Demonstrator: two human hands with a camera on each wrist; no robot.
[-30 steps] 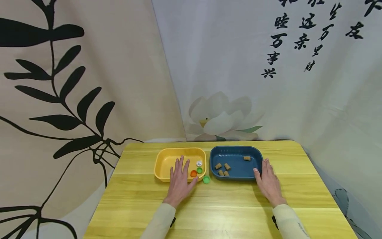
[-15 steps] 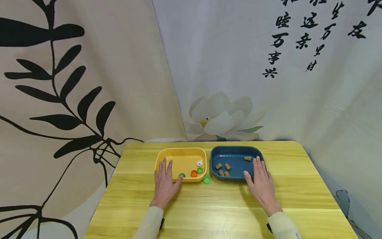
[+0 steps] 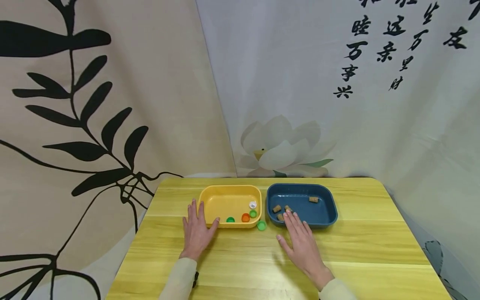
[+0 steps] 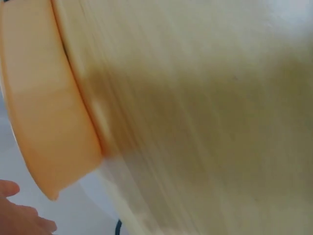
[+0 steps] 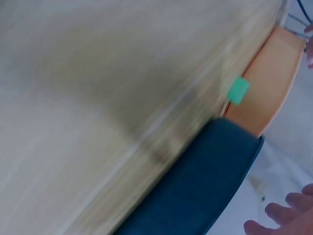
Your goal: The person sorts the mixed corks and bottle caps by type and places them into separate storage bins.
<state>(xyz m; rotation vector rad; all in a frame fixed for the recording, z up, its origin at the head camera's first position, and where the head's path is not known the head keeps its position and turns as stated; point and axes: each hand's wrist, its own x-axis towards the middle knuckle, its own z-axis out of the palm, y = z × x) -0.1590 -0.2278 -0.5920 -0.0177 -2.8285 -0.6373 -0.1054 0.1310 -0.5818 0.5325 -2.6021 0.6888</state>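
My left hand (image 3: 196, 235) hovers by the front left corner of a yellow tray (image 3: 211, 189), its fingers spread and holding nothing. Several bottle caps lie along that tray's front and right side, among them an orange cap (image 3: 245, 217), a white cap (image 3: 253, 205) and a green cap (image 3: 230, 219). Another green cap (image 3: 261, 225) sits outside, at the front right corner. Over the front rim of a blue tray (image 3: 322, 218) reach the straight fingers of my right hand (image 3: 303, 248), also without anything in them. Inside are cork pieces (image 3: 313, 199), some partly hidden behind the fingertips.
Both trays stand side by side on a yellow wood-grain table (image 3: 240, 266), with a narrow gap between them. A printed cloth (image 3: 285, 83) hangs behind the table's back edge. In the right wrist view, the loose green cap (image 5: 238, 90) is close against the yellow tray's wall (image 5: 269, 78).
My left hand has moved left, uncovering a green cap in the yellow tray. My right hand has swept left from the blue tray's right side to its front. Trays and loose cap stay put.
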